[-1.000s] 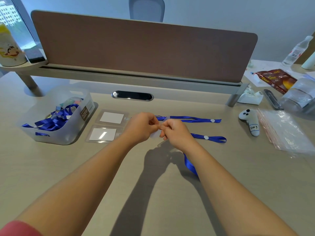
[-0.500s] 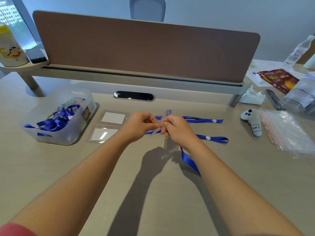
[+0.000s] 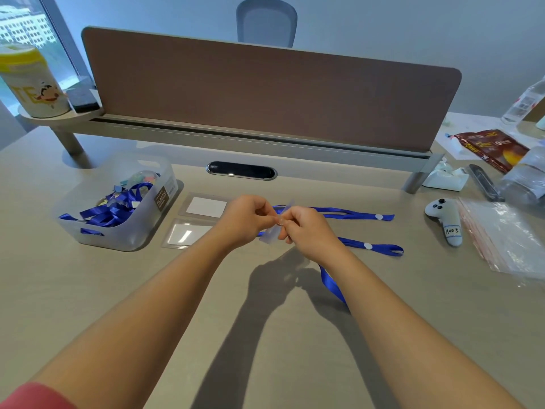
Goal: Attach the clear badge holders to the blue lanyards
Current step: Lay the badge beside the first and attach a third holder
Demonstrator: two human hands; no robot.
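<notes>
Both hands raised over the counter (image 3: 265,335), pinching one clear holder (image 3: 272,234) between them: left hand (image 3: 246,221) closed on its edge, right hand (image 3: 308,231) closed on holder and lanyard (image 3: 333,286) end together. Probably light, thin, flexible and slick plastic; best pinched by the top edge near the slot, not the flat face. Soft, limp ribbon, trailing under the right wrist; best held close to the clip. Two more holders (image 3: 206,206) lying flat beside the bin (image 3: 141,231).

We have turned the clear badge holder (image 3: 275,230) edge-on between our left hand (image 3: 246,221) and right hand (image 3: 306,231), raised slightly toward frame centre since a second ago.
</notes>
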